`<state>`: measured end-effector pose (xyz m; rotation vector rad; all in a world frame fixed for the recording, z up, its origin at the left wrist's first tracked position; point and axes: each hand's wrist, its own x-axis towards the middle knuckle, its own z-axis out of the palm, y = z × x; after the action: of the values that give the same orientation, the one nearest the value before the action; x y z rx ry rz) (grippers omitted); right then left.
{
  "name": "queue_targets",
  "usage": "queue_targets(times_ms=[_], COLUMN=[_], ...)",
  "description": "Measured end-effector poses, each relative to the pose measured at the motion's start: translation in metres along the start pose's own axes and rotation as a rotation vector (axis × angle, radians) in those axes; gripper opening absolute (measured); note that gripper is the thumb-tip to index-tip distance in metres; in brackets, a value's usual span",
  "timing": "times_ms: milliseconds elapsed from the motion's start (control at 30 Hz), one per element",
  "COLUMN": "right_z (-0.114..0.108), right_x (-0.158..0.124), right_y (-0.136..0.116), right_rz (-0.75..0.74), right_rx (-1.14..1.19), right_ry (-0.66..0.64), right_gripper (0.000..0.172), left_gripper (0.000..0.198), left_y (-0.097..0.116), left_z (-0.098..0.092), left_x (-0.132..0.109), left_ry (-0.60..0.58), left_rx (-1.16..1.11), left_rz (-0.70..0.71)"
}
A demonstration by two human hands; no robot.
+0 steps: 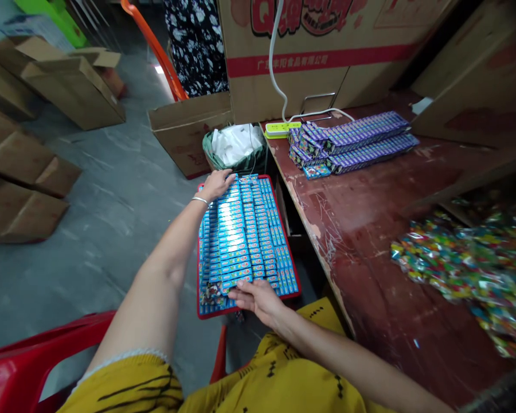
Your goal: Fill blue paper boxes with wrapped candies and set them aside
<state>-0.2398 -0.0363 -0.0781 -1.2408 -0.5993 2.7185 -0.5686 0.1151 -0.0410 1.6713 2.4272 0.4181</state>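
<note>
A red-rimmed tray (295,274) is packed with rows of small blue boxes (260,229). One long row of blue boxes (232,235) sits higher than those around it, running lengthwise over the tray's left half. My left hand (217,184), with a bracelet at the wrist, has its fingers bent over the far end of this row. At the near end, my right hand (258,299) presses its thumb and fingers against the last box. The row is squeezed between both hands. Below its near end, some darker printed box faces (212,293) show at the tray's front left corner.
On the brown table (348,212) at right lie stacked purple boxes (365,137), a yellow-green power strip (281,129) and a heap of colourful wrapped sweets (468,269). A lined bin (236,146) stands behind the tray. Cartons (77,86) and a red chair (34,355) are at left.
</note>
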Motion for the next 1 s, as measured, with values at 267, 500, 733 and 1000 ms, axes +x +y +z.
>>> queue_targets(times_ms=[267, 500, 733, 1000], right_z=[-0.0021, -0.0017, 0.0008, 0.0000], right_x=[-0.0012, -0.0011, -0.0031, -0.0024], right_y=[-0.0006, -0.0005, -0.0045, -0.0051], right_rz=[0.009, 0.015, 0.006, 0.032], right_rx=[0.009, 0.032, 0.022, 0.031], right_ry=[-0.011, -0.017, 0.006, -0.008], right_gripper=[0.032, 0.029, 0.030, 0.024], left_gripper=[0.058, 0.064, 0.070, 0.070], left_y=[0.0035, 0.0034, -0.0002, 0.0002], left_z=[0.0005, -0.0046, 0.0005, 0.0019], left_x=[0.0034, 0.0024, 0.0043, 0.0050], left_ry=[0.041, -0.055, -0.106, -0.124], left_rx=[0.016, -0.008, 0.011, 0.031], left_rz=[0.029, 0.050, -0.012, -0.012])
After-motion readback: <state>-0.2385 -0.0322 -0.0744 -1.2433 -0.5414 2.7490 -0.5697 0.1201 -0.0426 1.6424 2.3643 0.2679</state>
